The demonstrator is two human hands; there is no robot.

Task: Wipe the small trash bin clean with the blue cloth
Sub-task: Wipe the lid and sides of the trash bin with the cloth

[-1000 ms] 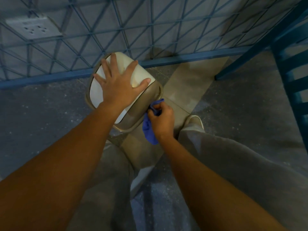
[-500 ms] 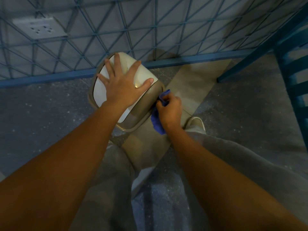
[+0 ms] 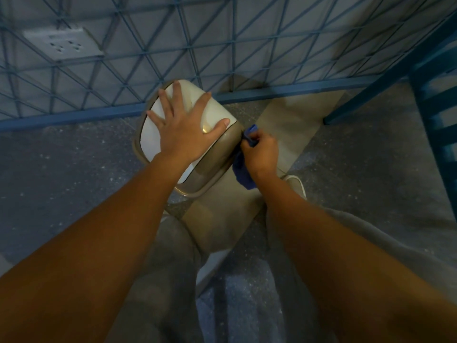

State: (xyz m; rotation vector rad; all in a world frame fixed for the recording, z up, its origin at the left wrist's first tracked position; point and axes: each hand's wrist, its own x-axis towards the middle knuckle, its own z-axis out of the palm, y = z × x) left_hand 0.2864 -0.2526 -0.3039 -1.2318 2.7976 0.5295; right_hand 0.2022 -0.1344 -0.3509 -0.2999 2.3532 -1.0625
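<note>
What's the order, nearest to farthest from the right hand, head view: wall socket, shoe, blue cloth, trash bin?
1. blue cloth, gripped in the right hand
2. trash bin, just left
3. shoe, below right
4. wall socket, far upper left

The grey wall [image 3: 272,33] had thin blue lines crossing into triangles, a white socket [image 3: 63,43] up on the left and a blue strip [image 3: 284,89] along its bottom. The speckled grey floor [image 3: 61,169] had a tan band [image 3: 291,120] across it. A blue frame [image 3: 435,120] stood at the right, and the light was dim.
</note>
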